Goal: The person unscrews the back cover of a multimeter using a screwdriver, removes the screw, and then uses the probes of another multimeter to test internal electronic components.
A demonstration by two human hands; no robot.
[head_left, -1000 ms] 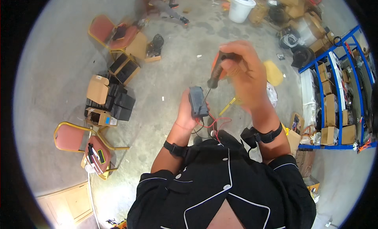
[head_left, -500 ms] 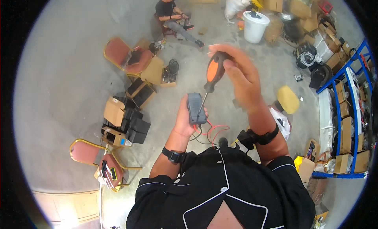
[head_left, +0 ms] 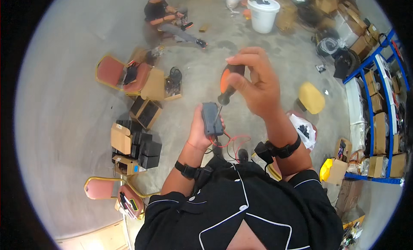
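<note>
In my left hand (head_left: 199, 128) lies a dark grey multimeter (head_left: 209, 116), its plain back facing up, the fingers wrapped round its sides. One red test lead (head_left: 235, 138) and a black one trail from its near end in loose loops. My right hand (head_left: 260, 86) is closed round the black and orange handle of a screwdriver (head_left: 226, 80), thumb on the near side and fingers curled over the top. The screwdriver's thin shaft slants down to the multimeter's back. Where exactly its tip sits is too small to tell.
On the left stand two red chairs (head_left: 107, 71) (head_left: 101, 189) and a pile of black boxes (head_left: 149, 153). A person (head_left: 165, 17) sits farther off. A white bucket (head_left: 263, 20), a yellow-topped stool (head_left: 312, 97) and a blue shelf rack (head_left: 389, 121) are to the right.
My right fingers have curled and turned round the screwdriver handle, which now stands a little lower. The multimeter stays in my left hand. The view has tilted, so the surroundings shift.
</note>
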